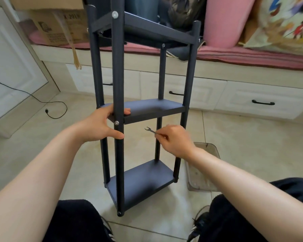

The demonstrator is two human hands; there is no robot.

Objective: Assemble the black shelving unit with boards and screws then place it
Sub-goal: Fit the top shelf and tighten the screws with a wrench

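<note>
Standing upright on the tiled floor [234,137], the black shelf unit [147,109], three boards fitted between four posts, right between the knees. Left hand [101,124] wrapped round the near front post [118,75] at the middle board [152,106], fingers over the board's top, thumb pressing the post below the screw [116,122]. Right hand [173,140] pinching a small flat wrench [150,130] by its tail, open jaw end pointing toward that screw, not yet on it (gap plainly visible).

Risks from here:
- Slipping wrench: thin pinch grip near the very end, little leverage; could skid off the screw head, scratch the post or nick the left thumb just beneath.
- Dropping the wrench: loose fingertip hold; would likely land on the bottom board [140,182] or on the tiles.
- Tipping: tall narrow frame, only one hand steadying it at mid-height; a sideways push from tightening could rock it toward the bench [252,55] behind or back onto the lap.
- Racking: uneven tightening could leave the posts out of square; cannot tell whether the far screws [163,45] are snug.
- Over-tightening: could strip the thread or dent the board edge.
- Clutter when placing: clear plastic tub [203,165] just beside the right rear foot, black cable [33,98] loose on the floor to the left (trip or snag hazard when lifting the unit away).

Top screw [115,14] seated, tightness unknown.
</note>
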